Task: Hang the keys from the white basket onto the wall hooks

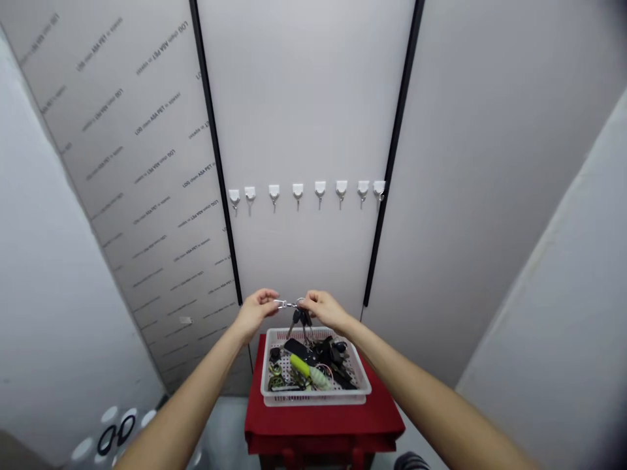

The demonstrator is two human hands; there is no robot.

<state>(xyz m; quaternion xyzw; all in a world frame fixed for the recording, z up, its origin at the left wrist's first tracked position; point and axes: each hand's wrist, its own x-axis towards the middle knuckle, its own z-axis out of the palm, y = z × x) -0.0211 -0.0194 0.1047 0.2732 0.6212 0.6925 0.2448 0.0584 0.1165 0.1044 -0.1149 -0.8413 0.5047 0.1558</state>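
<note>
The left hand [257, 313] and right hand [323, 310] pinch a metal key ring [292, 304], fingers clamped, its keys dangling above a white plastic basket [313, 399] on a red cloth [323, 424], below white wall hooks [297, 190], beside a panel [157, 170] printed "ASA PET".

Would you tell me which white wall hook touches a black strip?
The rightmost white plastic hook touches the right black vertical strip; the other seven stand clear.
</note>
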